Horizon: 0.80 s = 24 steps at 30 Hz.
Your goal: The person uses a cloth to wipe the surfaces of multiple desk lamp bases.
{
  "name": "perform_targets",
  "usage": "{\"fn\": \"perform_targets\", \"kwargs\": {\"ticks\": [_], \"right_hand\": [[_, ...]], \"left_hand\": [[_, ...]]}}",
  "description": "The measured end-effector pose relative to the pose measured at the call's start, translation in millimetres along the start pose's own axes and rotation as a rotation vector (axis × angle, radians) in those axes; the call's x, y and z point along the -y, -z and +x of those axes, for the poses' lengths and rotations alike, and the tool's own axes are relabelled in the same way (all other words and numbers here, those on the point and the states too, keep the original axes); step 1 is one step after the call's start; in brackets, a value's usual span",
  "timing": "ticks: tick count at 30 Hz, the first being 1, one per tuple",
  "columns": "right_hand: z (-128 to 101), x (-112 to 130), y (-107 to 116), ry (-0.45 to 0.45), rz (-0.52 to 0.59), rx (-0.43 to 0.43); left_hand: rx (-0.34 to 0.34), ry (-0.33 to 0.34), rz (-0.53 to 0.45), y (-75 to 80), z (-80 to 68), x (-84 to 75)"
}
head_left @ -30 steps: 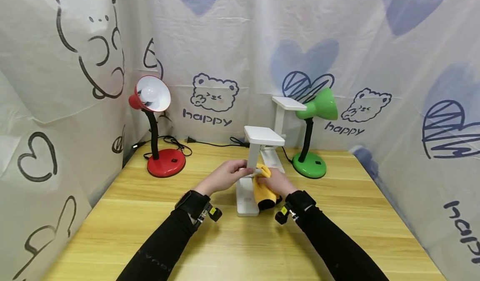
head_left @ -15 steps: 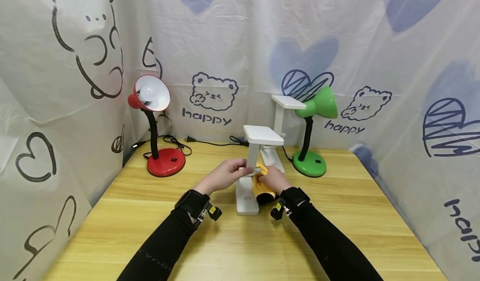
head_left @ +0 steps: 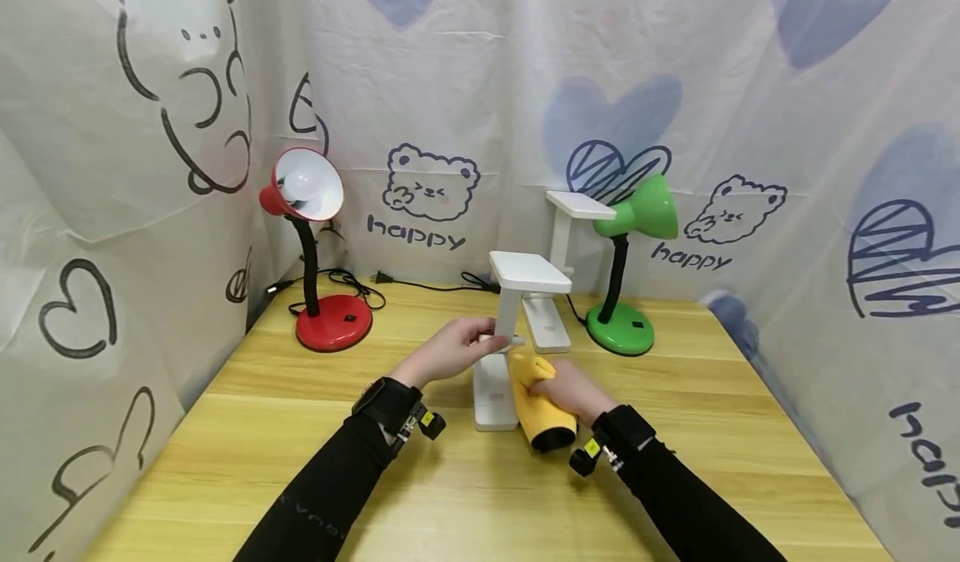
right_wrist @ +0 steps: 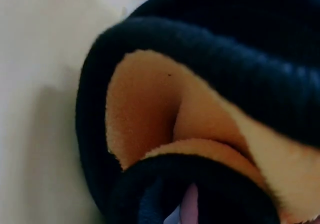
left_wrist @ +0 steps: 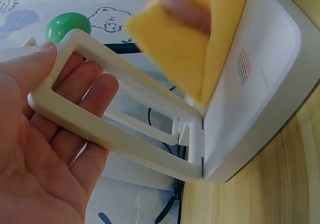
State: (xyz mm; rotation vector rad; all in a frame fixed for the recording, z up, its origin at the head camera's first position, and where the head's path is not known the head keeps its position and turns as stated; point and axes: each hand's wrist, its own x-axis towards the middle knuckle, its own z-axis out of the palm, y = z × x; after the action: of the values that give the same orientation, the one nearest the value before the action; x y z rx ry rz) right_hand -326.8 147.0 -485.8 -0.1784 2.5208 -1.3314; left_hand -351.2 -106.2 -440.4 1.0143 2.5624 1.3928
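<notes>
A white desk lamp stands in the middle of the table, with a flat square head over an upright frame. My left hand grips that frame; in the left wrist view its thumb and fingers close round the top of the frame's loop. Beside the lamp's base, on its right, my right hand holds a yellow cloth with dark edging. The left wrist view has the cloth against the white base. Folds of the cloth and its dark border fill most of the right wrist view.
Behind stands a second white lamp. A green lamp is at the back right, a red lamp at the back left. Black cords lie along the rear edge. Printed curtains close off the back and sides.
My right hand has drawn the yellow cloth back from the lamp's upright, toward me and to the right along the base. My left hand keeps its grip on the frame.
</notes>
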Motion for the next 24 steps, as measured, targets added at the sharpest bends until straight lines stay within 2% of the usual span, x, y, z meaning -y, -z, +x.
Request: {"fn": "perform_targets", "kwargs": {"ticks": [6, 13, 19, 24], "right_hand": [[-37, -1, -5, 0.037, -0.003, 0.076], [-68, -3, -8, 0.064, 0.087, 0.150], [-63, -3, -10, 0.056, 0.097, 0.120], [-40, -2, -12, 0.028, 0.127, 0.040]], "left_hand": [[-0.003, 0.012, 0.002, 1.8, -1.0, 0.6], [0.009, 0.014, 0.000, 1.2, 0.0, 0.3], [0.010, 0.020, -0.019, 0.3, 0.1, -0.8], [0.003, 0.024, -0.022, 0.0, 0.1, -2.1]]}}
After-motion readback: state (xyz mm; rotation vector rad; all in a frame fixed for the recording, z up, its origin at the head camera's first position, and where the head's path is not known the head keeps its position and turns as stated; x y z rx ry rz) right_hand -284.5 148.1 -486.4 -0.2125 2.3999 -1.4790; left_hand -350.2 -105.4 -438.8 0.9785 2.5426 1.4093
